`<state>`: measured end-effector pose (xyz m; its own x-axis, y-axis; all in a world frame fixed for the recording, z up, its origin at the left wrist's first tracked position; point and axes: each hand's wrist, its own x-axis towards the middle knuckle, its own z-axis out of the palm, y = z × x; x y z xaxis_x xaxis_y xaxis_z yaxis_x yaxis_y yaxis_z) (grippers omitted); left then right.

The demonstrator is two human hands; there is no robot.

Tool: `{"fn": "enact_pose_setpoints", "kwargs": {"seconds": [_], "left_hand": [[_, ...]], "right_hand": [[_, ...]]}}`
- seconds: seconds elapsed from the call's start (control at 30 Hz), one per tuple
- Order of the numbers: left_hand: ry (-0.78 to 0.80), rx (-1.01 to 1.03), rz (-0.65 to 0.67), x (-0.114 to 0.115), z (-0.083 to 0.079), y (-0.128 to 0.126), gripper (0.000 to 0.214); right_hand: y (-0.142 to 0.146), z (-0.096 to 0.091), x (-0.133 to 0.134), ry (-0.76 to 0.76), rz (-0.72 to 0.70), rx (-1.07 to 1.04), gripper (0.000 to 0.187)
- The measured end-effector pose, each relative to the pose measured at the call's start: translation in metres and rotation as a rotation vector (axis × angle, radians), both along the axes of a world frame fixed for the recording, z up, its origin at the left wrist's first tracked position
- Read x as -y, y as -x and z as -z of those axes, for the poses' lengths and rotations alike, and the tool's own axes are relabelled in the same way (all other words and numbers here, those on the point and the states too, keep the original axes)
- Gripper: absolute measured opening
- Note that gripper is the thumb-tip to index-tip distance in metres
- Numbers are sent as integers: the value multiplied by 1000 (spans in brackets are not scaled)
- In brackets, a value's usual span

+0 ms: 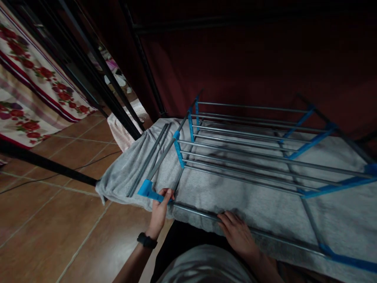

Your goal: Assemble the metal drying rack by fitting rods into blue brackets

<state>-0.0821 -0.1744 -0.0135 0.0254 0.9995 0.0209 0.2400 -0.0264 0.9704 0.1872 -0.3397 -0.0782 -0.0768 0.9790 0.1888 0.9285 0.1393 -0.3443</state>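
Metal rack (265,156) with blue side strips lay on grey cloth (118,177) in front of you, its thin bars running left to right. Its near bar (194,211) ran along the cloth's front edge, close to your body. Your left hand (161,204) was at that bar's left end, thumb and fingers pinched on a blue connector (147,189). Your right hand (238,234) was farther along the same bar, fingers narrow, nearly together and curled over it; thumb hidden, so can't tell whether you gripped it or just rested there. Blue end piece (353,262) sat at the bar's far right, well apart from that hand. You had a black wristband (146,240) on the left wrist.

Loose grey rods (147,160) lay slanted on the cloth, left of the rack. Dark red panel (250,67) stood behind. Off left: black posts (118,112), then a floral cloth (44,72) hanging down toward the brown tiled floor (88,220), where a thin cable (38,181) crossed. Clutter beyond the posts was too dim to name.
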Motion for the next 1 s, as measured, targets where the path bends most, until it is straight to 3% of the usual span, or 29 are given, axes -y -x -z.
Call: {"fn": "enact_pose_setpoints", "kwargs": {"seconds": [0.23, 0.47, 0.63, 0.7, 0.83, 1.0], "left_hand": [[-30, 36, -81, -5, -1, 7, 39], [-36, -36, 24, -1, -9, 8, 31], [28, -11, 158, 1, 5, 41, 47], [23, -50, 105, -4, 16, 61, 42], [-137, -255, -176, -31, 30, 94, 32], [-260, -588, -215, -74, 22, 107, 34]], "right_hand": [[-16, 0, 15, -95, 33, 25, 31], [-22, 8, 20, -129, 11, 49, 32], [-30, 20, 19, -244, -46, 91, 34], [-34, 24, 16, -280, -65, 103, 36], [-46, 32, 11, -313, -150, 159, 36], [-59, 44, 7, -354, -253, 191, 32]]}}
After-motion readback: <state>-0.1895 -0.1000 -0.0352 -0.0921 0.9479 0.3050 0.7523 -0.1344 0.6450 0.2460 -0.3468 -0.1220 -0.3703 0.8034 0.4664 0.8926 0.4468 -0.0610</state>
